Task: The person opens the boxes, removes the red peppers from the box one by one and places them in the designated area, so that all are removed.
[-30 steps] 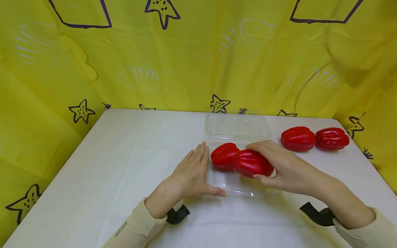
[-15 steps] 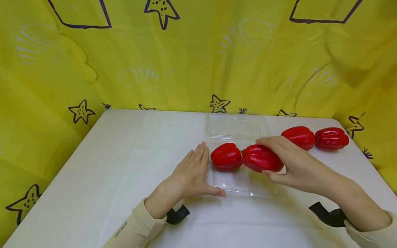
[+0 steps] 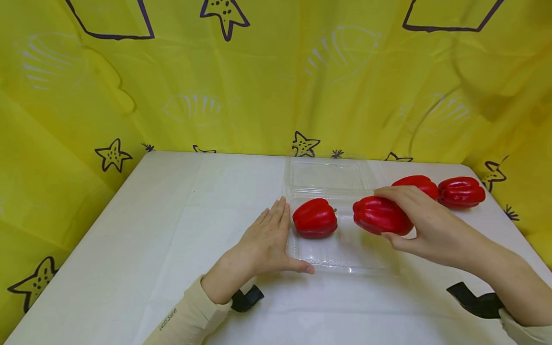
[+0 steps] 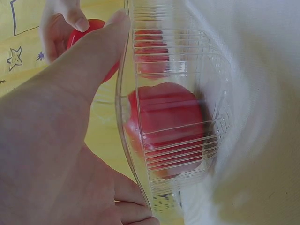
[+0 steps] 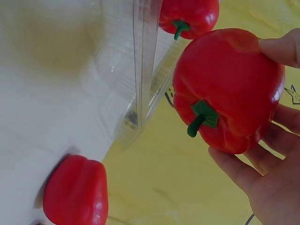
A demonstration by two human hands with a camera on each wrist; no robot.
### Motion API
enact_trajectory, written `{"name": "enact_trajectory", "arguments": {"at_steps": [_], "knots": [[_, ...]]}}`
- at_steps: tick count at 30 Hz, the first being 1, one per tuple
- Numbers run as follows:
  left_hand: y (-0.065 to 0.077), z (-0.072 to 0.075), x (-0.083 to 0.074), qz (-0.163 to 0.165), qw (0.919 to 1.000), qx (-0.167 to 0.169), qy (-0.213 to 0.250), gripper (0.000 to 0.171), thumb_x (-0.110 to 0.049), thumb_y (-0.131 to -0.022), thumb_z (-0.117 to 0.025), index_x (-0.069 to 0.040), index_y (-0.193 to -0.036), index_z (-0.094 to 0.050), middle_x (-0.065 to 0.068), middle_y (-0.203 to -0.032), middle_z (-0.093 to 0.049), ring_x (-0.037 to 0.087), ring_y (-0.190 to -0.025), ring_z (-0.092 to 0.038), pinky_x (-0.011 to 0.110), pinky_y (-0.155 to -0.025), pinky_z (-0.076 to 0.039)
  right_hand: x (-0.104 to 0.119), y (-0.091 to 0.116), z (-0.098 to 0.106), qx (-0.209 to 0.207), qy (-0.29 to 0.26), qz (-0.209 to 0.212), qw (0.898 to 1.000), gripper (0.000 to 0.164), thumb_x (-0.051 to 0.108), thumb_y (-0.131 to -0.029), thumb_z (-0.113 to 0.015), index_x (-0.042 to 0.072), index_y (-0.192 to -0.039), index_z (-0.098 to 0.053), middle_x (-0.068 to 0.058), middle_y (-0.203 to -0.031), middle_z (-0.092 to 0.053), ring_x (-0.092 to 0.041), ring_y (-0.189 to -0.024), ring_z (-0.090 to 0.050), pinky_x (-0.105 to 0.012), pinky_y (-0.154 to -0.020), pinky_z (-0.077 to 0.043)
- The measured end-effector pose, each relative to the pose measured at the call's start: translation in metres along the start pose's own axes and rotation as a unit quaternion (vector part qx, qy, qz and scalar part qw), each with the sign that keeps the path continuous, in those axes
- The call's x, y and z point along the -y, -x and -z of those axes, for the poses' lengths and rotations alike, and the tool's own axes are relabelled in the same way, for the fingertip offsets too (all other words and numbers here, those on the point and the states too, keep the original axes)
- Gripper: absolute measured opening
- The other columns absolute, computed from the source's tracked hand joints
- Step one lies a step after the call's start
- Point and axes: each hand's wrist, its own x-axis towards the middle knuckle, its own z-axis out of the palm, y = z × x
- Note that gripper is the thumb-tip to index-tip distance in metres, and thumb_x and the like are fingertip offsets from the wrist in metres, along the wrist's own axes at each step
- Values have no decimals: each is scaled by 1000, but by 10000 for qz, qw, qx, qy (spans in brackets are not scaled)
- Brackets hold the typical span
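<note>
My right hand (image 3: pixel 424 223) grips a red bell pepper (image 3: pixel 381 215) between thumb and fingers, above the right part of a clear plastic clamshell box (image 3: pixel 332 258). In the right wrist view, the gripped bell pepper (image 5: pixel 229 89) shows its green stem. Another red bell pepper (image 3: pixel 315 219) lies on its side in the box's left half, apart from the held one. My left hand (image 3: pixel 267 239) rests against the box's left side, fingers straight and thumb spread along the front rim. Through the clear wall, the left wrist view shows the bell pepper inside (image 4: pixel 166 126).
Two more red bell peppers lie at the back right: one (image 3: pixel 461 192) in full view, the other (image 3: pixel 416 184) partly behind my right hand. The box's lid (image 3: pixel 329 175) lies folded back on the white table (image 3: pixel 207 191). A yellow patterned curtain (image 3: pixel 258 86) surrounds the table.
My right hand has moved right and slightly back with its bell pepper, opening a gap from the one in the box. The left hand and the box have stayed put.
</note>
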Motion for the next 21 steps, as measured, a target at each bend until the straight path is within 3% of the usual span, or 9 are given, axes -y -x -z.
{"name": "enact_trajectory", "arguments": {"at_steps": [12, 21], "knots": [[1, 0, 0, 1, 10000, -2, 33, 134, -81, -68, -68, -2, -158, -9, 12, -168, -2, 26, -156, -5, 44, -126, -15, -15, 11, 3, -182, 193, -225, 9994, 78, 13, -63, -90, 12, -133, -55, 0, -124, -61, -12, -112, -51, -24, -76, -57], [1, 1, -1, 11, 10000, 21, 47, 134, -80, -68, -69, -1, -158, -9, 12, -168, -2, 26, -156, -5, 43, -126, -14, -28, 20, 4, -191, 373, -204, 9989, 80, 13, -63, -90, 8, -134, -54, -7, -126, -60, -21, -112, -52, -34, -71, -59]]}}
